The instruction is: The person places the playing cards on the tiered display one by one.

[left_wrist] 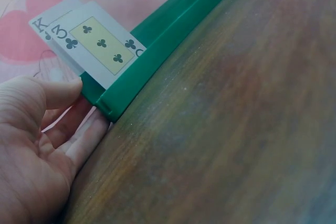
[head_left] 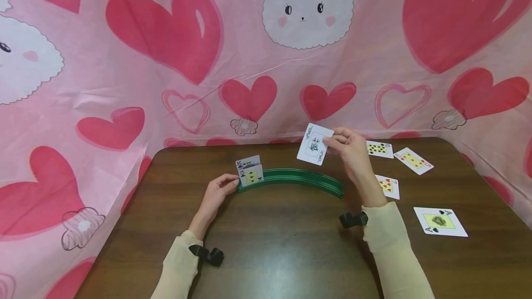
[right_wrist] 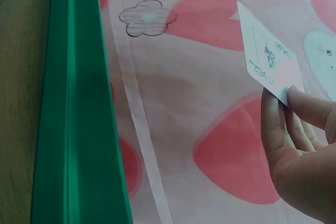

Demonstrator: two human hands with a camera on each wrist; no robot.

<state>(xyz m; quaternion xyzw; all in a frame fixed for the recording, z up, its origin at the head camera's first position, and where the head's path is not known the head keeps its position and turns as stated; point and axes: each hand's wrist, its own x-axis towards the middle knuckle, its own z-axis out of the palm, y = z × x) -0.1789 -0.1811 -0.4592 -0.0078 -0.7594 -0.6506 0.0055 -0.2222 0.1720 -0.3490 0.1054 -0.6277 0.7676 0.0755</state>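
Head view: A person's right grip (head_left: 349, 149) pinches a black-and-white picture card (head_left: 314, 144) between thumb and fingers, held up apart from a curved green holder (head_left: 299, 176) on a wooden counter (head_left: 274, 243). The left grip (head_left: 219, 188) clasps the holder's left end, right beside a three of clubs (head_left: 251, 176) standing in front of a king (head_left: 248, 160). At right, four loose cards (head_left: 414, 161) lie face up, an ace of spades (head_left: 440, 221) nearest the person.

Brown wood-grain table (head_left: 287, 253); on it, curved green rack (head_left: 301, 176), four face-up cards (head_left: 440, 221).
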